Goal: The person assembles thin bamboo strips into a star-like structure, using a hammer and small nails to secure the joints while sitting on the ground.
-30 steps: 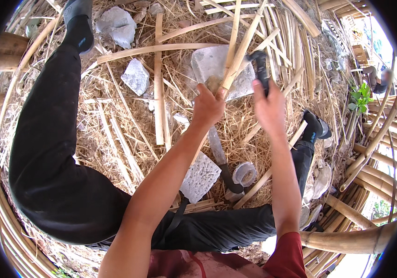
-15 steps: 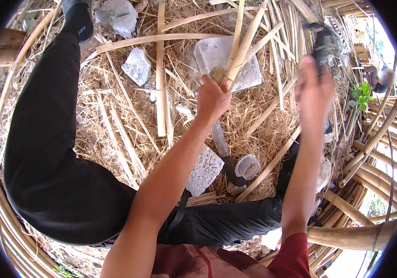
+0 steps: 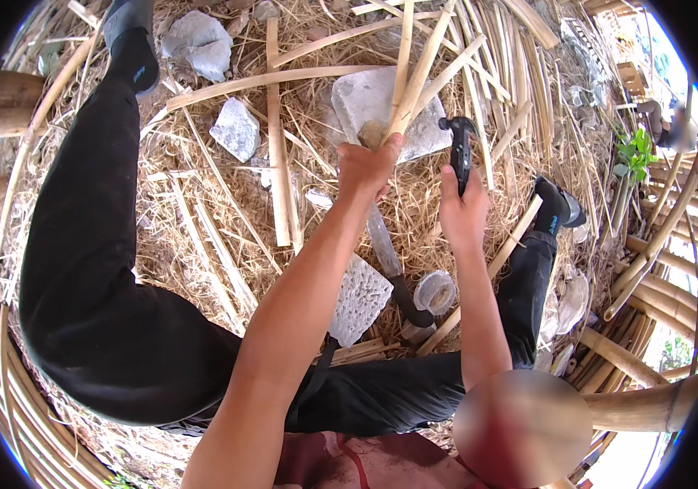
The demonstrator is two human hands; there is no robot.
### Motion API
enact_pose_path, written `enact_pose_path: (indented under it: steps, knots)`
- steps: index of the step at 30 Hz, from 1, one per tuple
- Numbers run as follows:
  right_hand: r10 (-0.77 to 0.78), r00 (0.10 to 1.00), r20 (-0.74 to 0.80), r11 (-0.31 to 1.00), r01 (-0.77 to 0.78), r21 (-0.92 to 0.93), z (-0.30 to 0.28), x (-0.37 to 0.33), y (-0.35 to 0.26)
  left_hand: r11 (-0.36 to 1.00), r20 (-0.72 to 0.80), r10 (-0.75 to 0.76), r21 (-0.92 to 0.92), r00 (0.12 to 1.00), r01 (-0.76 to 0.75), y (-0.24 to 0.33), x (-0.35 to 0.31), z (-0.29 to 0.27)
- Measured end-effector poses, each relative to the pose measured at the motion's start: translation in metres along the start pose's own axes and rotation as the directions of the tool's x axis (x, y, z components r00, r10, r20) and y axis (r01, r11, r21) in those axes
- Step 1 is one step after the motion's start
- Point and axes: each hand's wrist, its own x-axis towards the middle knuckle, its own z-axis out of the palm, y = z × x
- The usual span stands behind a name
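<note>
My left hand (image 3: 369, 169) is closed round the near ends of several pale bamboo strips (image 3: 419, 81), which fan out away from me over a flat grey stone block (image 3: 357, 94). A small brownish stone (image 3: 372, 133) shows on that block beside my fingers. In my right hand (image 3: 463, 213) is a black hammer (image 3: 461, 151), gripped by its handle with the head pointing away from me. The hammer head stands just right of the block, apart from the strips. Below my left hand lies a machete-like blade (image 3: 383, 243) with a dark curved handle (image 3: 408, 300).
A pitted grey block (image 3: 360, 301) and a clear plastic cup (image 3: 435, 292) lie near my legs. Pale rocks (image 3: 236, 130) and loose bamboo strips (image 3: 278, 163) cover the straw-strewn ground. Bamboo poles (image 3: 651, 416) rise at the right, where another person (image 3: 675, 130) is far off.
My right hand has swung left and toward me with the hammer, from the far right to beside the block. My left hand and its strips have shifted slightly left.
</note>
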Motion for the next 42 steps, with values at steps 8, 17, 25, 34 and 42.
enact_pose_path:
  steps: [8, 17, 25, 34, 42]
  knots:
    - [-0.233, 0.947, -0.219, 0.97, 0.244, 0.021, -0.053, 0.039, -0.059, 0.997, -0.012, 0.023, 0.077, 1.0, -0.022, -0.005, 0.011, 0.005]
    - [-0.157, 0.907, -0.39, 0.866, 0.316, 0.387, -0.041, 0.033, -0.068, 0.998, -0.014, 0.035, 0.049, 0.999, -0.034, -0.013, 0.018, 0.008]
    - [0.051, 0.998, -0.027, 0.988, -0.046, 0.148, -0.074, 0.05, -0.098, 0.995, 0.1, -0.029, 0.103, 0.995, 0.019, -0.017, 0.025, -0.009]
    - [-0.189, 0.981, 0.049, 0.951, 0.195, -0.239, 0.003, 0.035, 0.001, 0.997, 0.093, 0.038, 0.062, 0.995, -0.043, -0.011, 0.015, 0.012]
    - [-0.393, 0.866, -0.308, 0.888, 0.444, 0.115, -0.002, 0.022, -0.006, 0.99, 0.128, -0.007, 0.143, 0.992, -0.011, -0.003, 0.014, 0.005]
